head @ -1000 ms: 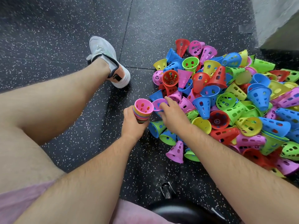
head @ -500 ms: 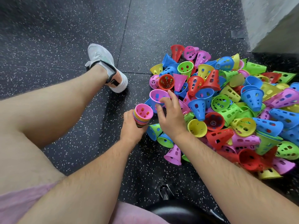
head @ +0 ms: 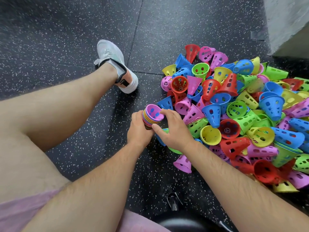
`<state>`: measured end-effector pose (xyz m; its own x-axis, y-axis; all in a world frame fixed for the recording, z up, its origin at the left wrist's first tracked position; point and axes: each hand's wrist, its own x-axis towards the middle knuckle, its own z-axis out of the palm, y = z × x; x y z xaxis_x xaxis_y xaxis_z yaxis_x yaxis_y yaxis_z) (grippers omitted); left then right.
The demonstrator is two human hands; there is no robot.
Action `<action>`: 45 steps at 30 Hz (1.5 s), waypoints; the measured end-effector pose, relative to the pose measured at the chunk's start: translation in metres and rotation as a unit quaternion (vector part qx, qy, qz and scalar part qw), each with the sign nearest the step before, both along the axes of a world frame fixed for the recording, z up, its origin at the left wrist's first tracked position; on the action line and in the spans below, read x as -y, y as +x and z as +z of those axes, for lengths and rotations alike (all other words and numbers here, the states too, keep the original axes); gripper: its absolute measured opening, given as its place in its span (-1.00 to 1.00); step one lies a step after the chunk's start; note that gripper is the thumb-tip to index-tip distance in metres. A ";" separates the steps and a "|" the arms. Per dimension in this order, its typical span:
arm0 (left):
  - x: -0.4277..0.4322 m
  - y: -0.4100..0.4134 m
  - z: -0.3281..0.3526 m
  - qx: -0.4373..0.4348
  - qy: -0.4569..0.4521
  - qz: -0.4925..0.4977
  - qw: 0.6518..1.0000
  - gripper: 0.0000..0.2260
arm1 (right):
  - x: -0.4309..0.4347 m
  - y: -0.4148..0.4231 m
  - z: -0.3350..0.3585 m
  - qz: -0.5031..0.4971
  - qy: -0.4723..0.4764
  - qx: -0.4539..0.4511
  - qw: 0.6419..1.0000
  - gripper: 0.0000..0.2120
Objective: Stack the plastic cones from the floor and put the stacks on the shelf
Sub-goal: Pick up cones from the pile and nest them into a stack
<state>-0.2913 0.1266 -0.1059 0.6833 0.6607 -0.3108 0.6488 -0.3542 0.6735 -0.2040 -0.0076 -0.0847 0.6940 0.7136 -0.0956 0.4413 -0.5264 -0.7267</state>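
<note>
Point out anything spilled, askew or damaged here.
The loose cones lie in a jumbled heap on the floor, tipped every way; one pink cone strays at its near edge. The stack gripped by the left hand, right hand pinching it, looks neatly nested. No damage shows.

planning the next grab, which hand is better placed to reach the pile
Likely right: the right hand sits next to the cone pile and pinches the top pink cone; the left hand grips the stack.
</note>
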 end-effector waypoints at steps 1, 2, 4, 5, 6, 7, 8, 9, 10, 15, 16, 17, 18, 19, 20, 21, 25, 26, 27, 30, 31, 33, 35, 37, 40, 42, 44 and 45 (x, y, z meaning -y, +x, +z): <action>-0.002 0.002 0.001 0.001 0.007 0.005 1.000 -0.45 | -0.001 0.004 0.000 0.006 -0.007 -0.008 1.000 -0.44; -0.005 0.004 0.001 0.005 0.015 0.011 1.000 -0.45 | -0.002 0.009 0.002 0.011 -0.009 -0.011 1.000 -0.47; -0.011 0.011 0.002 0.016 0.028 0.027 0.999 -0.44 | -0.007 0.022 0.002 0.002 0.000 0.005 1.000 -0.55; -0.015 0.014 0.002 0.016 0.031 0.034 0.999 -0.44 | -0.012 0.031 0.000 -0.008 -0.003 0.022 1.000 -0.56; -0.018 0.016 0.002 0.013 0.030 0.040 0.999 -0.43 | -0.018 0.040 -0.002 -0.015 -0.021 0.043 0.999 -0.55; -0.021 0.017 0.001 0.009 0.029 0.042 0.999 -0.42 | -0.025 0.049 -0.004 -0.015 -0.054 0.066 0.996 -0.51; -0.022 0.017 -0.001 0.005 0.026 0.043 0.999 -0.41 | -0.032 0.058 -0.006 -0.006 -0.099 0.093 0.991 -0.47; -0.023 0.016 -0.002 0.005 0.025 0.042 0.999 -0.42 | -0.039 0.067 -0.009 0.013 -0.148 0.123 0.981 -0.43; -0.022 0.015 -0.004 0.006 0.024 0.039 0.999 -0.43 | -0.045 0.074 -0.012 0.039 -0.192 0.155 0.968 -0.40; -0.022 0.012 -0.009 0.004 0.031 0.019 0.999 -0.48 | -0.060 0.089 -0.020 0.130 -0.304 0.230 0.915 -0.47; -0.022 0.012 -0.009 0.005 0.032 0.021 0.999 -0.49 | -0.060 0.088 -0.022 0.129 -0.307 0.232 0.914 -0.51; -0.022 0.013 -0.009 0.005 0.033 0.024 0.999 -0.50 | -0.059 0.086 -0.023 0.124 -0.307 0.231 0.915 -0.54; -0.021 0.013 -0.009 0.005 0.034 0.026 0.999 -0.50 | -0.057 0.083 -0.023 0.119 -0.302 0.228 0.918 -0.54; -0.021 0.013 -0.010 0.005 0.036 0.026 0.999 -0.51 | -0.055 0.080 -0.024 0.116 -0.296 0.226 0.921 -0.53; -0.020 0.013 -0.010 0.005 0.039 0.024 0.999 -0.51 | -0.053 0.076 -0.025 0.112 -0.289 0.225 0.924 -0.53; -0.020 0.013 -0.010 0.004 0.041 0.021 0.999 -0.51 | -0.052 0.073 -0.026 0.106 -0.280 0.223 0.928 -0.54; -0.020 0.015 -0.009 -0.011 0.044 0.019 0.999 -0.51 | -0.047 0.069 -0.027 0.088 -0.252 0.197 0.943 -0.73; -0.020 0.015 -0.009 -0.014 0.048 0.017 0.999 -0.52 | -0.045 0.069 -0.027 0.089 -0.247 0.186 0.947 -0.81; -0.020 0.016 -0.009 -0.018 0.053 0.016 0.998 -0.52 | -0.041 0.068 -0.025 0.084 -0.235 0.174 0.953 -0.88; -0.019 0.017 -0.011 -0.029 0.063 0.007 0.998 -0.50 | -0.025 0.066 -0.015 0.044 -0.188 0.139 0.971 -0.90; -0.019 0.018 -0.012 -0.032 0.064 0.006 0.997 -0.49 | -0.018 0.065 -0.010 0.027 -0.176 0.134 0.975 -0.87; -0.017 0.017 -0.014 -0.034 0.067 0.007 0.997 -0.49 | -0.007 0.066 0.001 -0.004 -0.156 0.126 0.980 -0.81; -0.014 0.017 -0.014 -0.032 0.068 0.005 0.997 -0.50 | 0.004 0.064 0.013 -0.049 -0.105 0.099 0.988 -0.82; -0.011 0.021 -0.012 -0.032 0.063 0.002 0.997 -0.49 | 0.010 0.061 0.024 -0.084 -0.049 0.066 0.993 -0.84; -0.005 0.032 -0.008 -0.015 0.051 -0.002 0.999 -0.44 | 0.011 0.055 0.031 -0.086 -0.018 0.050 0.995 -0.85; -0.002 0.041 -0.004 0.000 0.050 0.001 0.999 -0.43 | 0.007 0.054 0.032 -0.070 -0.012 0.048 0.996 -0.87; -0.001 0.049 -0.002 0.013 0.056 -0.010 0.998 -0.41 | 0.005 0.052 0.032 -0.064 -0.014 0.035 0.997 -0.82; 0.000 0.052 -0.002 0.018 0.062 -0.023 0.998 -0.40 | 0.004 0.051 0.032 -0.063 -0.024 0.025 0.997 -0.75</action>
